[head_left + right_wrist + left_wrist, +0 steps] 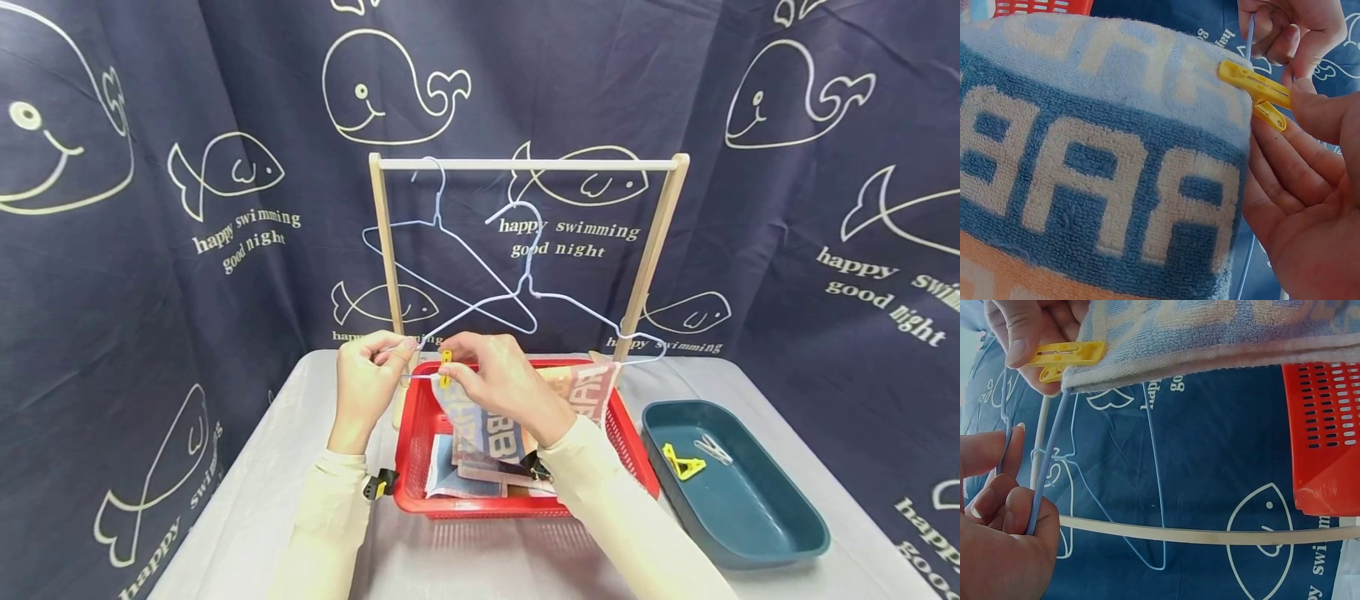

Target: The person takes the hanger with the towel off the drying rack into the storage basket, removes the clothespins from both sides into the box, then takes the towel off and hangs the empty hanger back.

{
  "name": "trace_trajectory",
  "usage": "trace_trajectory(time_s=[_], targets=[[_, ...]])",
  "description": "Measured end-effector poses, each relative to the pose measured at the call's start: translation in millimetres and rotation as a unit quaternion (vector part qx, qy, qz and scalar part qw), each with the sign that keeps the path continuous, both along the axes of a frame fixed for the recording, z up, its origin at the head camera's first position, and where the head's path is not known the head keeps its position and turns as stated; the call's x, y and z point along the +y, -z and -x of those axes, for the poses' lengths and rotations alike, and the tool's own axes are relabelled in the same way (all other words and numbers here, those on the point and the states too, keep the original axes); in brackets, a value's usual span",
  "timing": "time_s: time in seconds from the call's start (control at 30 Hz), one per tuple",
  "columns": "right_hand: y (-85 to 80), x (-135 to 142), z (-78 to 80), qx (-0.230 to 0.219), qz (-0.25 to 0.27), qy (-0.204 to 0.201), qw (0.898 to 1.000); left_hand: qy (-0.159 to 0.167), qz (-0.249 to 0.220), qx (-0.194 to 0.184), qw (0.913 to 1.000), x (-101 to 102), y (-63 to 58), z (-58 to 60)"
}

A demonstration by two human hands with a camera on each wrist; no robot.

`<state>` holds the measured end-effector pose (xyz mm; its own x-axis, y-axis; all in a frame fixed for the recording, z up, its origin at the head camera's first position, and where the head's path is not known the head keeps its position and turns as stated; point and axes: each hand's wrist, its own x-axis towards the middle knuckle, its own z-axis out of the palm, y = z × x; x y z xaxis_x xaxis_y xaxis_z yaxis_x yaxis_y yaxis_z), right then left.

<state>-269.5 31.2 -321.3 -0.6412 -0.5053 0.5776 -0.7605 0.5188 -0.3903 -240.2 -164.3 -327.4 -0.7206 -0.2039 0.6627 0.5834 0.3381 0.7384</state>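
My left hand (367, 379) grips the left end of a light blue wire hanger (529, 260), whose hook is free of the rack. A patterned towel (491, 429) with letters and blue, orange and pink bands hangs over the hanger's lower bar. At the towel's left corner sits a yellow clothespin (1069, 354), its jaws over the cloth edge. My right hand (510, 383) pinches that clothespin's end between thumb and fingers. In the right wrist view the thumb lies against the yellow clothespin (1260, 84), the other fingers behind the towel. The towel's right end is partly hidden by my arm.
A second blue hanger (450, 237) hangs on the rack's white rail (525, 165). Below the towel stands a red basket (408, 467) with folded cloth (450, 475) inside. To the right, a dark teal tray (765, 492) holds yellow clothespins (682, 462) and pale clips (714, 450).
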Motion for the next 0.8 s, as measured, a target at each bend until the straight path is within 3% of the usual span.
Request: trace_trajectory(time_s=[0.13, 0.47, 0.7, 0.8], targets=[[1.5, -1, 0.5, 0.009, 0.008, 0.004, 1.0, 0.001, 0.005, 0.001, 1.0, 1, -5.0, -5.3], [0.6, -3, -1.5, 0.019, 0.029, 0.015, 0.999, 0.005, 0.002, 0.003, 1.0, 1, -4.8, -5.3], [1.6, -4, -1.1, 0.035, 0.042, 0.015, 0.998, 0.0, 0.006, -0.004, 1.0, -10, 19.3, 19.4], [0.7, -4, -1.2, 0.047, 0.048, 0.021, 0.998, 0.008, 0.006, 0.004, 0.9999, -12, 20.9, 20.8]])
